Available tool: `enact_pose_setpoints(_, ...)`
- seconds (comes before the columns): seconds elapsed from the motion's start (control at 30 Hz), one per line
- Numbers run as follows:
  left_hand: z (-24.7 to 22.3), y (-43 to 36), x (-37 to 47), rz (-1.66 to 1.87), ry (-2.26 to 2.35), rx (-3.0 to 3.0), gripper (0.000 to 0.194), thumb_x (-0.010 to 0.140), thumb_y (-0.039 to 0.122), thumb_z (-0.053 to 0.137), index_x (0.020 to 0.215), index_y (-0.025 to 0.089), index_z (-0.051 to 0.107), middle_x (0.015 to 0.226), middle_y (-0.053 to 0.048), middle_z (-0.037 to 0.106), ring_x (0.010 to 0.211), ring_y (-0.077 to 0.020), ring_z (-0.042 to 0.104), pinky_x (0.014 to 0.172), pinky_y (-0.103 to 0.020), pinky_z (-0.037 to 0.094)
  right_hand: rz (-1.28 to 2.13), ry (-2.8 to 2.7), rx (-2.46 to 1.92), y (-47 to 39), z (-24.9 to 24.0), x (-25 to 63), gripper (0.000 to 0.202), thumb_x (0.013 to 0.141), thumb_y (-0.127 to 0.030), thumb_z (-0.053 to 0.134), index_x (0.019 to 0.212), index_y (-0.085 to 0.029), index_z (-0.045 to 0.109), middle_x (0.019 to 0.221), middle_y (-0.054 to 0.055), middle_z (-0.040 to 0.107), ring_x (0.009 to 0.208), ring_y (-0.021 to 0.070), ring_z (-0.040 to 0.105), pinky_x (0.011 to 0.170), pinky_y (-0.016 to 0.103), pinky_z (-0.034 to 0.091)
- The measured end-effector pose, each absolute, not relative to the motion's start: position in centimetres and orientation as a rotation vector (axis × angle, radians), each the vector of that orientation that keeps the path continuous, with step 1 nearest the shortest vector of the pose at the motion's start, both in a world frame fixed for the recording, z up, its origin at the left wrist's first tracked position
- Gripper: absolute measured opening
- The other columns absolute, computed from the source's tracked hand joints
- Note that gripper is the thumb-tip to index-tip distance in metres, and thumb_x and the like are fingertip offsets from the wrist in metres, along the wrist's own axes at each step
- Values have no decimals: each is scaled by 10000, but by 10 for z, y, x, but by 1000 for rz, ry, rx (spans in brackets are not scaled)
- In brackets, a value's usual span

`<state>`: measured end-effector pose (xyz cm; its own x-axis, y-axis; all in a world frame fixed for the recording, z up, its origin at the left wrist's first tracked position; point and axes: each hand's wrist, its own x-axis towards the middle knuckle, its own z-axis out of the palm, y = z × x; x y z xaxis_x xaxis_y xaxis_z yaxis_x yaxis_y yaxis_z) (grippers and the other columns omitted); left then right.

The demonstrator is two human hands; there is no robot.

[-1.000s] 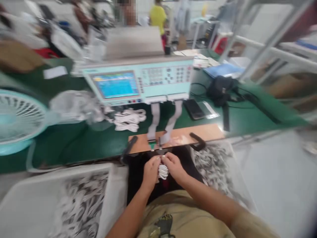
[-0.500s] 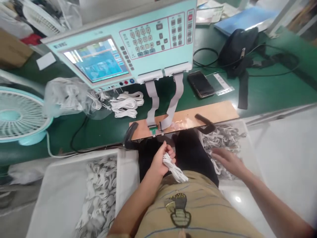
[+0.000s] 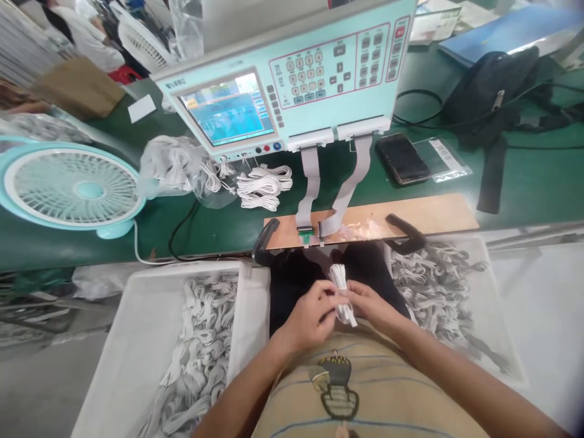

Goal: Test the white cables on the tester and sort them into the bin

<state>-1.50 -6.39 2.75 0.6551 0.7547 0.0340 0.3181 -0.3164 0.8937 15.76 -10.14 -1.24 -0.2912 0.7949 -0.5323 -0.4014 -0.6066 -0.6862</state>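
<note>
A coiled white cable bundle [image 3: 339, 278] stands nearly upright in front of my body, gripped from both sides. My left hand [image 3: 314, 310] closes on its middle from the left, fingers curled. From the right, my right hand [image 3: 369, 304] pinches the same bundle with thumb and fingers. Just beyond, at the table edge, a small green circuit board [image 3: 305, 236] sits on a copper-coloured strip [image 3: 433, 212]. Grey ribbon cables [image 3: 311, 182] run from it up to the pale green tester [image 3: 337, 103] with a lit screen.
White bins of cable bundles flank my lap: the left bin [image 3: 114, 365] and the right bin [image 3: 495, 292]. Black clamps [image 3: 266, 240] hold the strip. On the table are a fan [image 3: 89, 190], coiled cables [image 3: 262, 187], a phone [image 3: 401, 159] and a black bag [image 3: 483, 91].
My right hand has come from the right bin to the cable bundle. My left hand has moved slightly right, and the bundle now points upward. The view has shifted left.
</note>
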Motion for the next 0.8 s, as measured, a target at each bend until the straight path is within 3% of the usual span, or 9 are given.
enact_pose_setpoints(0.1, 28, -66, -22, 441, 667, 2043, 349, 762, 96, 464, 1015, 241, 656, 1147, -103, 515, 826, -169, 536, 777, -313, 436, 1979, -592, -1185, -100, -14, 150, 437, 686, -553, 668, 807, -151, 548, 686, -2, 530, 595, 141, 506, 554, 240, 409)
enact_pose_setpoints(0.2, 23, -62, -22, 473, 708, 1870, 216, 787, 142, 488, 891, 203, 667, 1100, -102, 538, 836, -168, 546, 768, -297, 440, 1868, -840, -1334, -98, -15, 148, 417, 777, -567, 555, 792, -151, 543, 668, 7, 508, 624, 172, 519, 591, 286, 437)
enact_pose_setpoints(0.33, 11, -56, -19, 681, 868, 1390, 119, 783, 267, 561, 782, 158, 608, 922, -78, 570, 762, -150, 547, 646, -243, 447, 1004, -1423, -1518, -95, -15, 153, 359, 868, -421, 471, 1086, -141, 523, 1075, 135, 489, 1020, 270, 476, 885, 421, 387)
enact_pose_setpoints(0.4, 7, -54, -17, 780, 945, 1193, 144, 778, 292, 570, 781, 149, 581, 837, -50, 573, 714, -133, 533, 636, -235, 440, 786, -1652, -1387, -92, -12, 156, 350, 894, -317, 440, 1206, -163, 463, 1176, 147, 443, 1088, 260, 438, 924, 423, 364)
enact_pose_setpoints(0.5, 8, -49, -13, 846, 1034, 1050, 168, 775, 307, 569, 781, 139, 568, 734, -13, 567, 641, -105, 507, 617, -218, 425, 823, -1920, -1146, -84, 0, 158, 264, 922, -223, 388, 1142, -207, 533, 1016, 107, 551, 907, 214, 524, 791, 355, 441)
enact_pose_setpoints(0.6, 13, -44, -11, 876, 1090, 1026, 183, 763, 320, 579, 738, 142, 547, 652, 18, 538, 570, -85, 486, 557, -198, 411, 924, -1972, -1087, -73, 15, 159, 198, 915, -256, 432, 1023, -203, 589, 859, 85, 583, 761, 199, 533, 691, 320, 442)
enact_pose_setpoints(0.8, 15, -35, -2, 860, 1068, 1018, 232, 756, 380, 583, 752, 156, 525, 549, 43, 505, 419, -82, 480, 412, -203, 422, 1304, -1363, -1209, -51, 22, 145, 310, 912, -422, 422, 742, -190, 537, 649, 13, 522, 573, 154, 489, 549, 255, 406)
